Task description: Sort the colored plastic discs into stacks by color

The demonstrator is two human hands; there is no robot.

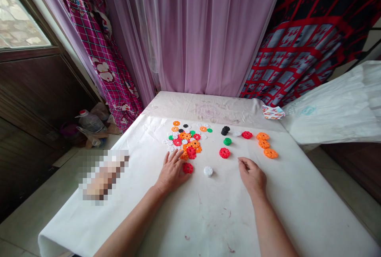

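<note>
My left hand (172,171) lies with its fingers spread at the near edge of a loose pile of flower-shaped plastic discs (186,137). Its thumb is beside a red disc (187,168), perhaps touching it. My right hand (252,174) rests on the table with curled fingers; whatever they may hold is hidden. Between the hands sits a stack of white discs (208,171). Beyond are a red stack (224,153), a green stack (227,141) and black discs (225,131). Another red stack (247,135) and three orange stacks (270,153) lie farther right.
A white cloth covers the table (202,217). At its far right corner are a small patterned piece (273,112) and a large white bag (336,106). Purple curtains (205,31) hang behind. A blurred-out object (104,175) lies on the left side.
</note>
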